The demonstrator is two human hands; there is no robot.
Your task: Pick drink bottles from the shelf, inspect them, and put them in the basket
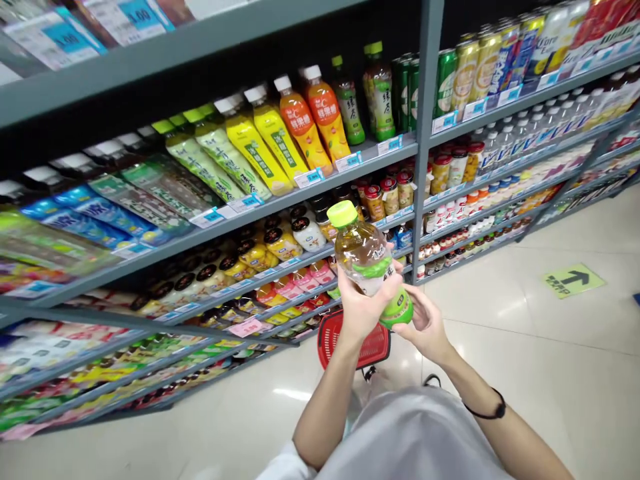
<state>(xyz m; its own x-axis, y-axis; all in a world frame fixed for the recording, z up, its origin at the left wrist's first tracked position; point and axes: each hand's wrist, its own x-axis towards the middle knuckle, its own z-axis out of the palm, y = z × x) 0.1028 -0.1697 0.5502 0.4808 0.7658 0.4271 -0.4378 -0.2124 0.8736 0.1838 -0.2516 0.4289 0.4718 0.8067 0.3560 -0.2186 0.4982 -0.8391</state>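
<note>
Both of my hands hold one green tea bottle in front of my body. It has a bright green cap, amber liquid and a green label, and it tilts with its cap up and to the left. My left hand is wrapped round the bottle's middle, covering part of the label. Lower down, my right hand grips the base, with its thumb beneath. On the shelf behind stand similar green tea bottles, beside orange juice bottles.
A red shopping basket is on the floor below my hands. Grey shelves of drinks stretch across the front, with a post between sections. Cans stand at the upper right. A green arrow sign marks the tiled floor.
</note>
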